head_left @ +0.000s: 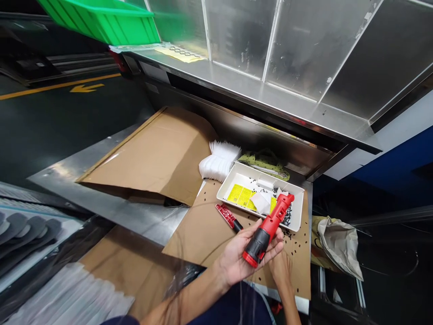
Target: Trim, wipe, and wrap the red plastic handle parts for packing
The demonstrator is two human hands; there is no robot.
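Note:
A red and black power-tool housing point(269, 229) lies slanted across my left hand point(241, 257), its red end pointing up and to the right. My thumb and fingers cradle its black part. Close behind sits my right hand point(281, 267), lower and to the right, over the cardboard sheet. Its fingers are mostly hidden, so I cannot make out their grip. Just beyond the housing stands a white tray point(223, 197) with small black pieces, yellow labels point(241, 195) and a piece of white paper point(261, 202). A second red shell piece with a black end point(227, 215) rests left of my hands.
Small black bits dot the cardboard sheet point(199, 232). A large cardboard box point(149, 158) lies on the metal table's left, beside stacked white foam sleeves point(219, 162). A green patterned pouch point(265, 163) is behind the tray. A green bin point(108, 22) stands on the shelf above.

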